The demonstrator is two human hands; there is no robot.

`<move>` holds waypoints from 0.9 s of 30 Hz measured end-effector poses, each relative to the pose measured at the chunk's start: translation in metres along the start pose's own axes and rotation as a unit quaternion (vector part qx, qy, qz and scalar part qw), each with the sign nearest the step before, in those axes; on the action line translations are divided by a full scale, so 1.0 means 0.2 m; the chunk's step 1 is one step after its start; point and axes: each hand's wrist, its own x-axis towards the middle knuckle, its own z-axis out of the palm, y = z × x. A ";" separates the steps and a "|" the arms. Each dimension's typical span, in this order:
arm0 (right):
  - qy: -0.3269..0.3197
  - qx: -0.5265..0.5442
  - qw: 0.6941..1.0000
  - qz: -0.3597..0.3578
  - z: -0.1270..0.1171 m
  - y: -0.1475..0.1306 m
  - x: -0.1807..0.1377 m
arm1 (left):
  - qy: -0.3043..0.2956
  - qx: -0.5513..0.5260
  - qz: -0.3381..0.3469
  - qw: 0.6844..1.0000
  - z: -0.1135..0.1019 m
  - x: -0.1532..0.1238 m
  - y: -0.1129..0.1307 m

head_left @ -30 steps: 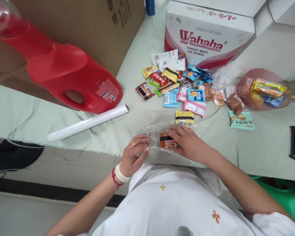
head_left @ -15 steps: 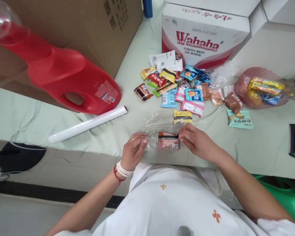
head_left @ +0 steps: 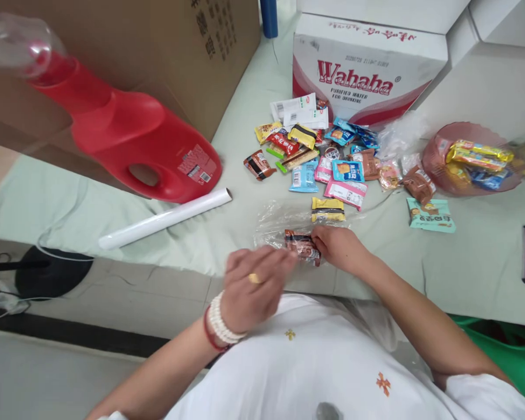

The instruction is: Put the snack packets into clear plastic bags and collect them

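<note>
A small brown snack packet (head_left: pixel 303 246) lies near the table's front edge, with shiny clear plastic film (head_left: pixel 269 224) over and around it. The fingers of my right hand (head_left: pixel 339 248) are closed at the packet's right end, and its fingertips are partly hidden. My left hand (head_left: pixel 256 286), with a ring and bracelets, hovers in front of the packet to the left. Motion smears its fingers, so its grip does not show. Just beyond the film sits a yellow packet (head_left: pixel 328 209).
Several mixed snack packets (head_left: pixel 306 175) are heaped before a Wahaba-style printed carton (head_left: pixel 367 70). A pink bowl (head_left: pixel 437 157) of snacks stands right, near a mint packet (head_left: pixel 431 214). Left are a white tube (head_left: pixel 166 220), a red jug (head_left: pixel 157 140) and a cardboard box (head_left: pixel 166 41).
My left hand has let go of the film's left side and moved right and toward me, up off the table. The brown packet has tilted slightly; my right hand stays at its right end.
</note>
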 end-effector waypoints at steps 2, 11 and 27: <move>0.007 0.008 1.000 -0.006 0.00 0.00 0.00 | -0.080 0.007 -0.001 0.997 0.12 0.02 0.05; 0.103 0.042 0.994 -0.011 -0.20 0.07 0.02 | -0.196 -0.081 -0.025 0.977 0.36 -0.01 -0.13; 0.064 0.104 0.977 -0.176 -0.20 0.01 0.13 | -0.164 0.016 -0.133 0.977 0.35 -0.02 0.01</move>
